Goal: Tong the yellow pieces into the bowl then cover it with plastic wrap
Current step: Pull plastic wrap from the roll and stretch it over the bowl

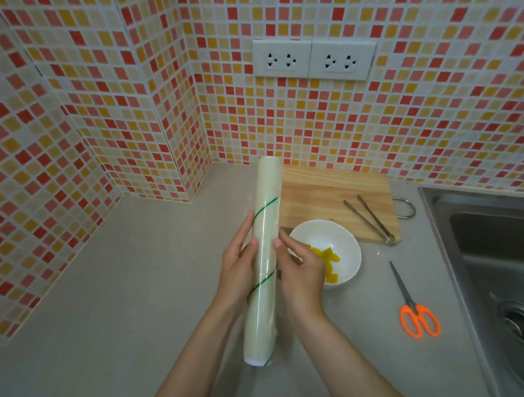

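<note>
Both hands, left hand (238,263) and right hand (303,271), clamped on plastic wrap roll (264,254) above grey counter (124,281), mosaic-tiled wall (108,79) behind.

You are looking forward and steeply down from a single wide-angle camera on your head, sitting close above the grey surface (124,281), facing the tiled wall (291,123) corner, with the sink (493,245) edging in at right.

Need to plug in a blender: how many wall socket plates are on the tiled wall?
2. The left white socket plate and the right white socket plate sit side by side, touching, above the wooden cutting board.
</note>
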Demonstrator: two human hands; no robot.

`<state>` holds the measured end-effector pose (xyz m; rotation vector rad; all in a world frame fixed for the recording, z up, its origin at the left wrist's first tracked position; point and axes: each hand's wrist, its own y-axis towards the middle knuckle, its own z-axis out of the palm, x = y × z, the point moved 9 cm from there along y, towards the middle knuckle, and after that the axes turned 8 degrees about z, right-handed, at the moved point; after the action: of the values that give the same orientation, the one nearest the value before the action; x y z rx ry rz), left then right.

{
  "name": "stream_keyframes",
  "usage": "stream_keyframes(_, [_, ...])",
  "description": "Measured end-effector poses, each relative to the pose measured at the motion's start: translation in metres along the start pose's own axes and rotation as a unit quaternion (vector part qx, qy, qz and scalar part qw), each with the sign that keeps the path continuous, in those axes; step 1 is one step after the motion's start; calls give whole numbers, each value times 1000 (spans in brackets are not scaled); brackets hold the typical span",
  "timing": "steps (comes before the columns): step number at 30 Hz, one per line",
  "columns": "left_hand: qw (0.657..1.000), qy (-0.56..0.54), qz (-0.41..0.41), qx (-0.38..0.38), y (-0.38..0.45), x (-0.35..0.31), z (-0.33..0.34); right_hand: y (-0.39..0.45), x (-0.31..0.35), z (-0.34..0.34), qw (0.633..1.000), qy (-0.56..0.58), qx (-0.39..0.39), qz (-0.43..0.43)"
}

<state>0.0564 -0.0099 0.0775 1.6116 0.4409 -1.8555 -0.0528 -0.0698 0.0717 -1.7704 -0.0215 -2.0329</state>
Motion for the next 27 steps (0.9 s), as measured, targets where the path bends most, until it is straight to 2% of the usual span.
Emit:
stream_keyframes(9, [995,18,42,93,17,-4,58,20,25,-50,994,71,-86,-13])
stream_keyframes(13, [990,37,45,130,17,-4,71,29,24,-58,993,65,-101,17])
stream_keyframes(20, [992,15,12,123,13,3,72,26,23,-48,998,-32,-49,24])
stream_keyframes(27, [995,10,7,102,12,7,63,25,20,-54,997,18,-35,65])
